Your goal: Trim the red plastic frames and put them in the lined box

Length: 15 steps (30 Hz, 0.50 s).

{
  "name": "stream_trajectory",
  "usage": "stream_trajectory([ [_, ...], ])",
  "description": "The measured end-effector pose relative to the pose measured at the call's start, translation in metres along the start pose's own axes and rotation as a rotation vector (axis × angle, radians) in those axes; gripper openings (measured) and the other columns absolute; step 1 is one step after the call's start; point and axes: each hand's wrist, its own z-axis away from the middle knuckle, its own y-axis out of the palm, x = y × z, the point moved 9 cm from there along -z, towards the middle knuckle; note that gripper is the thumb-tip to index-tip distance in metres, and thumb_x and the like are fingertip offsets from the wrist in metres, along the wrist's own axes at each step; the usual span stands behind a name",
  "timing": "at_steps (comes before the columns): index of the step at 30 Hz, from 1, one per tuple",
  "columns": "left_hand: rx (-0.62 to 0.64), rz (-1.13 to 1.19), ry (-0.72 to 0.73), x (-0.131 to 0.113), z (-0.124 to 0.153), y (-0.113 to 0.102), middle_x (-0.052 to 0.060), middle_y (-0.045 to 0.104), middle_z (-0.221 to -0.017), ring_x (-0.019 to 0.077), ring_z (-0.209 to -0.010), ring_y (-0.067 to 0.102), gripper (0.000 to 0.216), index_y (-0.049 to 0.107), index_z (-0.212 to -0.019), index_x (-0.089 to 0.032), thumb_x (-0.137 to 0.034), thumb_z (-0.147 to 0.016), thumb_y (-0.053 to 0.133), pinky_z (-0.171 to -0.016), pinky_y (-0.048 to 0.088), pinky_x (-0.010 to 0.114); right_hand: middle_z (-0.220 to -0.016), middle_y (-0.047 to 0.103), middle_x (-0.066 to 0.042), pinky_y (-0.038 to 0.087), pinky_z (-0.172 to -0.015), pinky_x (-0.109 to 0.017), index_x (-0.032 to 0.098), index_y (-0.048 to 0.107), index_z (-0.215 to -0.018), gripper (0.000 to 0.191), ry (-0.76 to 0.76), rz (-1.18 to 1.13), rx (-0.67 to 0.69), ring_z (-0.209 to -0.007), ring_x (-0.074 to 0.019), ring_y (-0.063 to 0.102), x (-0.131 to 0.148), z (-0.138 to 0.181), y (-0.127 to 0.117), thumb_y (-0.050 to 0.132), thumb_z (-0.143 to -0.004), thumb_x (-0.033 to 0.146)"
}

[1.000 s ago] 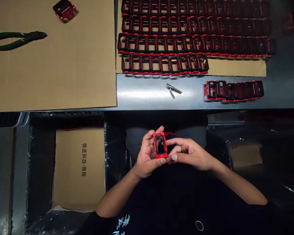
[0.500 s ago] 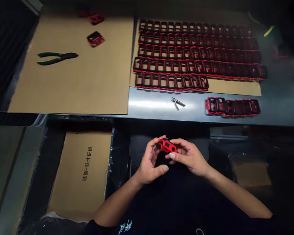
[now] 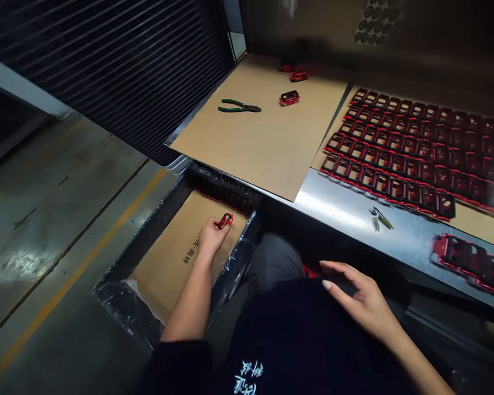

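Note:
My left hand (image 3: 213, 236) reaches into the lined box on the left and grips a small red-and-black frame-shaped part (image 3: 226, 220) between thumb and fingers. The part is just above or touching the cardboard sheet (image 3: 160, 274) inside the box; I cannot tell which. Over my lap, my right hand (image 3: 360, 293) is empty, with thumb and fingers apart. Something red (image 3: 312, 272) shows beyond its fingertips, mostly hidden. Several similar parts (image 3: 395, 159) stand in rows on the table.
Green-handled cutters (image 3: 239, 106) and a few red parts (image 3: 289, 98) lie on the table's cardboard (image 3: 251, 148). Small metal nippers (image 3: 382, 218) rest on the metal edge, left of a short row of parts (image 3: 473, 263). The box's plastic-lined wall (image 3: 241, 241) stands beside my leg.
My left hand has carried a red part from in front of me leftward to the box. My right hand has let go of it and opened. The view has turned left.

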Motion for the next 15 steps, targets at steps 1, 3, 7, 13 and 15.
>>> stream_trajectory([
  [1,0.009,-0.019,-0.022,0.012,-0.011,0.005,0.003,0.066,-0.085,0.0178,-0.079,0.064,0.022,0.062,-0.104,-0.014,-0.032,-0.091,0.064,-0.076,0.054,0.034,-0.119,0.076,-0.012,0.061,-0.098,-0.045,0.024,0.072,-0.121,0.037,0.060,-0.006,-0.012,-0.109,-0.0283,0.074,-0.011,0.003,-0.002,0.063,-0.093,0.046],
  [3,0.066,-0.027,-0.011,0.024,-0.023,0.022,0.005,0.068,-0.100,0.0184,-0.088,0.066,0.027,0.064,-0.108,-0.014,-0.037,-0.094,0.065,-0.080,0.057,0.038,-0.114,0.078,-0.012,0.062,-0.095,-0.045,0.023,0.075,-0.115,0.039,0.147,-0.015,-0.036,-0.104,-0.0298,0.076,-0.028,0.008,-0.003,0.064,-0.091,0.052],
  [7,0.177,0.037,0.109,0.023,-0.022,0.055,0.008,0.067,-0.117,0.0226,-0.101,0.067,0.033,0.064,-0.118,-0.015,-0.040,-0.096,0.064,-0.086,0.059,0.042,-0.112,0.079,-0.013,0.063,-0.094,-0.044,0.022,0.078,-0.110,0.045,0.232,-0.023,-0.075,-0.104,-0.0325,0.076,-0.041,0.017,-0.001,0.065,-0.087,0.058],
  [13,0.199,0.168,0.225,0.013,-0.028,0.076,0.008,0.067,-0.117,0.0209,-0.100,0.067,0.029,0.065,-0.116,-0.017,-0.038,-0.097,0.062,-0.087,0.059,0.041,-0.112,0.079,-0.012,0.063,-0.094,-0.043,0.022,0.078,-0.110,0.045,0.267,0.009,-0.056,-0.105,-0.0335,0.076,-0.041,0.015,0.002,0.066,-0.085,0.058],
  [15,0.187,0.201,0.226,0.011,-0.033,0.078,0.007,0.069,-0.110,0.0190,-0.095,0.068,0.025,0.066,-0.111,-0.017,-0.037,-0.097,0.063,-0.084,0.060,0.038,-0.112,0.079,-0.012,0.063,-0.094,-0.042,0.022,0.078,-0.110,0.045,0.256,0.019,-0.036,-0.105,-0.0332,0.076,-0.038,0.012,0.005,0.066,-0.085,0.058],
])
